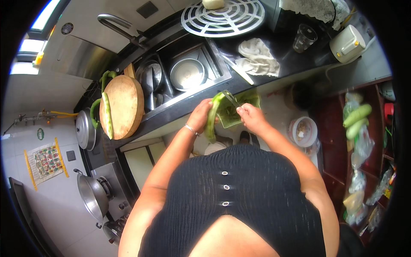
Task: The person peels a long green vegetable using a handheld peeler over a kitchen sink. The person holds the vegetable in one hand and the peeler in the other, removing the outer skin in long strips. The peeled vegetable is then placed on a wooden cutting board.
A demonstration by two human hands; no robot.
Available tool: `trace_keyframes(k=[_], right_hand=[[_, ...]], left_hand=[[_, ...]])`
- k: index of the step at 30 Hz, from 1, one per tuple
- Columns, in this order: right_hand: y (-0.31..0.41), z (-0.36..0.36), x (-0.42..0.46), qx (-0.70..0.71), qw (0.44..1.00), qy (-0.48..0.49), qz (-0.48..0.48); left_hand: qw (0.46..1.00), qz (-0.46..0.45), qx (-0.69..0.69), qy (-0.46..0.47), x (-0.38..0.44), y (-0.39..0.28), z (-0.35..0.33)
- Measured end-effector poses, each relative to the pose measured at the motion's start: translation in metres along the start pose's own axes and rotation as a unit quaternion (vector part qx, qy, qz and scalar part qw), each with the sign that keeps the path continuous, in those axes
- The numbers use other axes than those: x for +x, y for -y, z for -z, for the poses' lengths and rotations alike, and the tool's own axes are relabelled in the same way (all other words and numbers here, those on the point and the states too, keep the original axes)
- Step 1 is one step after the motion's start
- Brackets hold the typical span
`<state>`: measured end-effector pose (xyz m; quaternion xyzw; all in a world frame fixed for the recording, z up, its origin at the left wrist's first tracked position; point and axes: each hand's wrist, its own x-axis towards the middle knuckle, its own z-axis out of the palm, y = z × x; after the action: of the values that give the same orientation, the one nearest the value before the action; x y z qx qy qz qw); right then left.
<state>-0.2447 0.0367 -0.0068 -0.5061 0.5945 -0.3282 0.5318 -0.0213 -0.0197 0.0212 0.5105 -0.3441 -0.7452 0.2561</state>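
Observation:
My left hand (pixel 200 117) grips a long, curved green vegetable (pixel 212 120), perhaps a gourd or cucumber, partly pale where the skin is off. A peeler (pixel 231 98) with a dark handle is held in my right hand (pixel 252 117), its head against the vegetable's upper end. Below and behind both hands stands a green-lined waste bin (pixel 230 118) with green peelings inside. A pale, peeled vegetable (pixel 107 115) lies on the round wooden chopping board (pixel 126 107). Unpeeled curved green vegetables (pixel 95 112) lie beside the board on its far left.
A steel sink (pixel 221 73) holds a metal bowl (pixel 188 74) and a cleaver (pixel 148 80). On the dark counter are a knife (pixel 239 71), a white cloth (pixel 258 57), a clear cup (pixel 304 38) and a cream kettle (pixel 347 43). A plastic tub (pixel 302 131) and red shelves (pixel 330 144) stand right.

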Motion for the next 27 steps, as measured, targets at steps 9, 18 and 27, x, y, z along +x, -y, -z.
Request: trace_keyframes(k=[9,18,27], right_hand=[[0.044,-0.006,0.003,-0.173,0.971,-0.1,0.129],[0.061,-0.005,-0.003,-0.174,0.978,-0.056,0.104],[0.063,-0.003,0.005,-0.258,0.958,-0.084,0.087]], left_hand=[[0.916,0.127,-0.38,0.032,0.013,-0.026,-0.007],[0.937,0.11,-0.33,-0.017,-0.007,-0.02,-0.035],[0.955,0.074,-0.285,-0.037,-0.014,-0.02,-0.035]])
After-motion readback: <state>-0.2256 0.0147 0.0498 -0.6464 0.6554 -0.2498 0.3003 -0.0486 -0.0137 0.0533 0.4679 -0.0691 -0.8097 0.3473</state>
